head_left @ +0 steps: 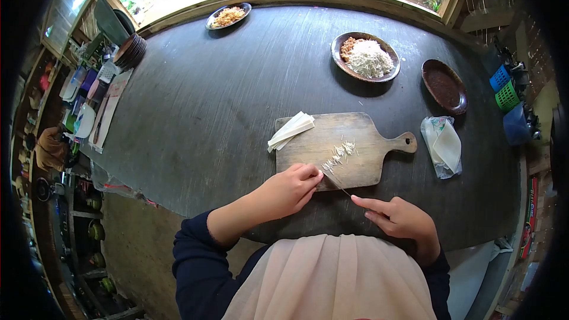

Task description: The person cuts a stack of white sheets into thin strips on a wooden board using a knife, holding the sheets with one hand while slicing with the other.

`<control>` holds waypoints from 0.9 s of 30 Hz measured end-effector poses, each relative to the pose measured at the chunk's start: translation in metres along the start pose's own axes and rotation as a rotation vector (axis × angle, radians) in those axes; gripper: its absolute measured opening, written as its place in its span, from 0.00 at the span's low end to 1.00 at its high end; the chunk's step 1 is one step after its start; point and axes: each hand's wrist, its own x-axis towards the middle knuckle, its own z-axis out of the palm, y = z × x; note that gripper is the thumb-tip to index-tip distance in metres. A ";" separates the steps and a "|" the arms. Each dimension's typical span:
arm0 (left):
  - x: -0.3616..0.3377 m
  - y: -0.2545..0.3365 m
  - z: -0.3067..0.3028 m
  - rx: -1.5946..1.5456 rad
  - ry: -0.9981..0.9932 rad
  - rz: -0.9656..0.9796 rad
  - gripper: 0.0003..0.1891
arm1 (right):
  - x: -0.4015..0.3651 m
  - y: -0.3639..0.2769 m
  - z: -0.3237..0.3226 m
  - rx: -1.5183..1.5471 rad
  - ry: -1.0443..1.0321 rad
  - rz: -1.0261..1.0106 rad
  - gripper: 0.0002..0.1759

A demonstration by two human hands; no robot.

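My left hand (290, 191) is closed at the near edge of a wooden cutting board (370, 142), its fingertips pressed on a bit of white strip that is mostly hidden beneath them. A thin knife (338, 184) lies across the board's edge right beside those fingers. My right hand (402, 218) grips the knife, index finger stretched toward the blade; the handle is covered by the hand. Fine white shreds (341, 153) are scattered on the board past the blade. Flat white strips (291, 131) lie stacked at the board's far left corner.
Right of the board lies a plastic packet with a folded pale sheet (446, 148). Farther off are a bowl of white shreds (370, 58), an oval brown dish (444, 87) and a plate of food (228, 16). Stacked brown plates (130, 51) stand left; baskets (507, 96) hang right.
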 end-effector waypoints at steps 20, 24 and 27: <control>0.000 -0.001 0.000 -0.030 0.007 -0.003 0.15 | 0.007 0.007 0.011 -0.075 0.095 -0.115 0.27; -0.001 -0.001 0.000 -0.004 0.007 0.002 0.15 | 0.007 0.007 0.010 -0.053 0.091 -0.124 0.27; -0.001 -0.001 0.001 0.009 0.005 0.002 0.15 | 0.006 0.005 0.006 -0.020 0.063 -0.095 0.26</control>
